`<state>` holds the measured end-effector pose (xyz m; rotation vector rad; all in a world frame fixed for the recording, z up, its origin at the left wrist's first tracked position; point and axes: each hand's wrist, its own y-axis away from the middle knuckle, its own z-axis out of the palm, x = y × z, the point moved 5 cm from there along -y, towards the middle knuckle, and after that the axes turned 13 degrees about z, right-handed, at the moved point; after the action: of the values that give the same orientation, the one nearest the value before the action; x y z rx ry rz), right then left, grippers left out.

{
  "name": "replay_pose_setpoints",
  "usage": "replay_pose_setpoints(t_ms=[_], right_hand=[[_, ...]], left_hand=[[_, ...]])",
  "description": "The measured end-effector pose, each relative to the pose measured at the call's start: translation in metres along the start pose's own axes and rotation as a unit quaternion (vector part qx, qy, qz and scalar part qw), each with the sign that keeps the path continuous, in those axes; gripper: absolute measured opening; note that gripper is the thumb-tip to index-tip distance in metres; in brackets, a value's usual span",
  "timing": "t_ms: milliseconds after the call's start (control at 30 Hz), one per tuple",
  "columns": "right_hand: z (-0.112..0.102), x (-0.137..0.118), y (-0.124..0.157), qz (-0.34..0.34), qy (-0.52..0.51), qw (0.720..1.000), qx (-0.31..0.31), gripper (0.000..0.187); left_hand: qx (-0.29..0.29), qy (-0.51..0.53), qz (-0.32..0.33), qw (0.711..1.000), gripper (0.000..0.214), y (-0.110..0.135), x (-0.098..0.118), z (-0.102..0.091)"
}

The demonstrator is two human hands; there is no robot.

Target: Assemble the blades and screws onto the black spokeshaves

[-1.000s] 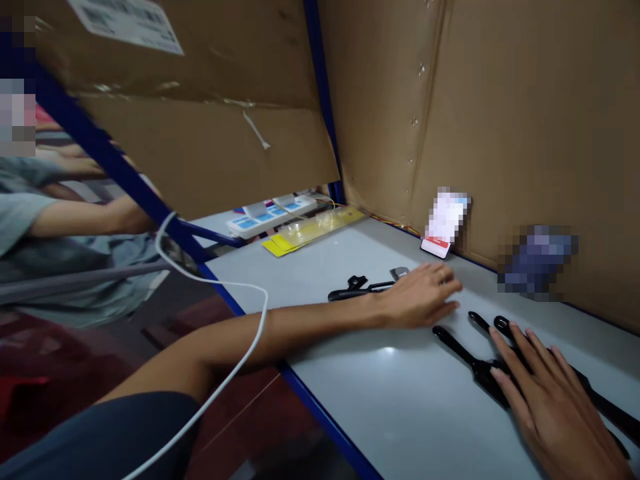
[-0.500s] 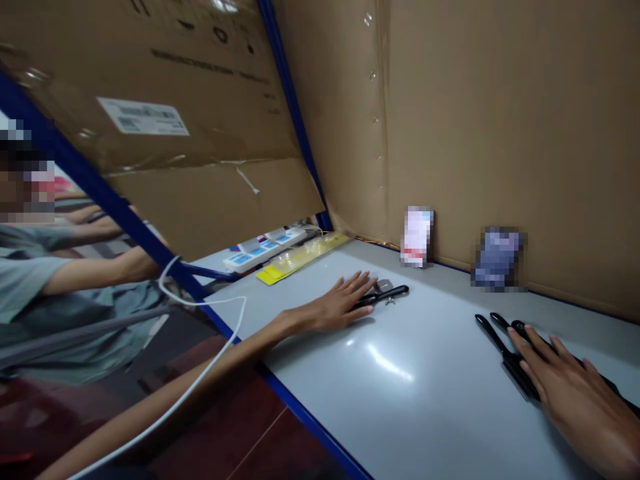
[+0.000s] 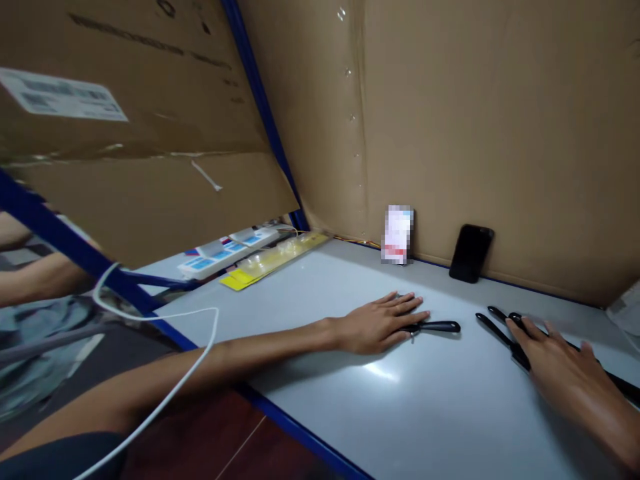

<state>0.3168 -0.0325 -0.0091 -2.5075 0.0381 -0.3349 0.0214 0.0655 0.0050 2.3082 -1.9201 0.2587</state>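
My left hand point(image 3: 383, 325) lies flat on the table with its fingers spread, covering most of a black-handled utensil point(image 3: 440, 327). Only the handle and a bit of metal stick out past the fingertips, so its kind is hidden. Over a group of black-handled utensils point(image 3: 493, 327) at the right rests my right hand point(image 3: 565, 367), fingers outstretched and apart. Their handle ends point left from under it, while a dark part shows beyond the wrist. The working ends are mostly covered by this hand.
A phone with a lit screen point(image 3: 397, 233) and a dark phone point(image 3: 471, 253) lean against the cardboard wall point(image 3: 475, 120). Yellow packaging point(image 3: 273, 260) and a power strip point(image 3: 227, 253) lie at the far left. A white cable point(image 3: 165, 400) crosses above my left arm. Another person's arm point(image 3: 45, 277) shows beyond the blue frame.
My left hand has slid right across the table with the black-handled utensil under it, closer to the group. My right hand stays over its utensils. The view has turned somewhat right.
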Motion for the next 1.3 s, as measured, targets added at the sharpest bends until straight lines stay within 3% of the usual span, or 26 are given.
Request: replay_pose_setpoints(t_ms=[67, 167, 267, 333, 467, 633, 767, 933, 1067, 1200, 1300], right_hand=[[-0.015, -0.015, -0.010, 0.004, -0.016, 1.000, 0.000, 0.055], [-0.036, -0.054, -0.018, -0.004, -0.128, 0.991, -0.035, 0.040], [-0.044, -0.094, -0.012, -0.056, -0.172, 0.981, -0.070, 0.044], [-0.043, -0.106, -0.004, -0.089, -0.159, 0.981, -0.064, 0.046], [-0.036, -0.100, 0.004, -0.123, -0.105, 0.987, -0.023, 0.045], [-0.035, -0.075, 0.001, -0.090, -0.010, 0.996, -0.028, 0.044], [-0.040, -0.066, 0.004, -0.088, 0.061, 0.993, -0.053, 0.041], [-0.049, -0.076, 0.013, -0.113, 0.107, 0.988, -0.022, 0.039], [-0.067, -0.102, 0.013, -0.105, 0.037, 0.994, -0.008, 0.033], [-0.089, -0.118, 0.001, -0.110, -0.136, 0.985, -0.002, 0.033], [-0.083, -0.105, -0.009, -0.065, -0.120, 0.991, -0.008, 0.035]], left_hand=[[0.010, 0.011, 0.012, 1.000, 0.055, -0.007, 0.005, 0.002], [0.036, 0.060, 0.027, 0.997, 0.070, -0.011, 0.004, 0.000], [0.057, 0.123, 0.034, 0.990, 0.094, -0.006, 0.001, -0.004], [0.041, 0.158, 0.021, 0.986, 0.096, 0.000, -0.001, -0.007], [0.011, 0.199, -0.008, 0.980, 0.094, 0.011, -0.007, -0.013], [0.058, 0.210, -0.043, 0.975, 0.076, 0.014, -0.016, -0.016], [0.091, 0.153, -0.048, 0.983, 0.072, 0.012, -0.015, -0.011], [0.071, 0.074, -0.057, 0.993, 0.073, 0.011, -0.014, -0.004], [0.097, 0.037, -0.078, 0.992, 0.074, 0.015, -0.017, -0.003], [0.140, 0.025, 0.033, 0.989, 0.059, 0.015, -0.001, -0.010], [0.112, 0.040, 0.136, 0.984, 0.048, 0.013, 0.021, -0.010]])
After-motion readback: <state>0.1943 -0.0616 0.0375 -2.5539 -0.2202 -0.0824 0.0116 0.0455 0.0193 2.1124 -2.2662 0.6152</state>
